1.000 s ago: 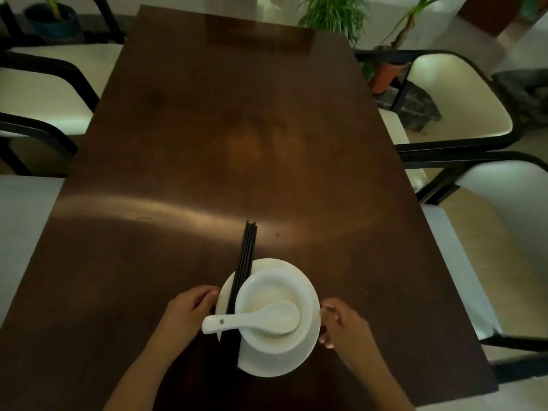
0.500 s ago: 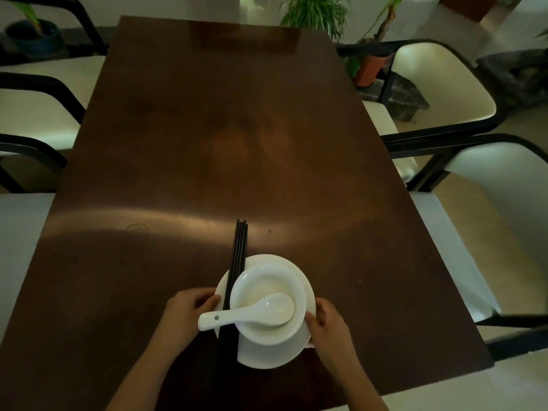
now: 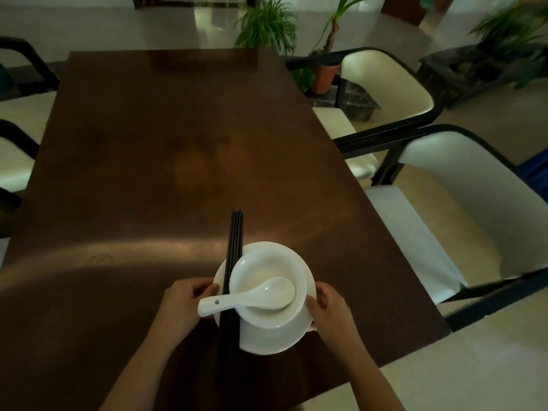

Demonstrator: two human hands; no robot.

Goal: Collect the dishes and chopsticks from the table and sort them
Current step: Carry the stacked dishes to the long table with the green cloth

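You are gripping the white plate (image 3: 267,339) from both sides: your left hand (image 3: 184,307) is curling its fingers around the plate's left rim, just beside the black chopsticks (image 3: 232,280), and your right hand (image 3: 329,307) is closing its fingers on the right rim. The stack is sitting near the table's near edge, a little right of its middle. The bowl (image 3: 268,287) is resting on the plate, the white spoon (image 3: 249,296) is lying in the bowl with its handle sticking out to the left over the chopsticks, and the chopsticks are lying across the plate's left side, their tips reaching out toward the far edge.

If you are lifting now, keep the plate level; the chopsticks are loose and would probably roll or slide off at any tilt. Pinning them with your left thumb would likely help, and so would watching that overhanging spoon handle. Raising both hands together looks safest.

The table (image 3: 148,158) is dark polished wood, catching a band of glare across its middle, and nothing else is showing on it. Cream chairs (image 3: 489,203) with black frames are standing along both long sides, and potted plants (image 3: 267,28) are standing on the pale floor beyond the far edge.
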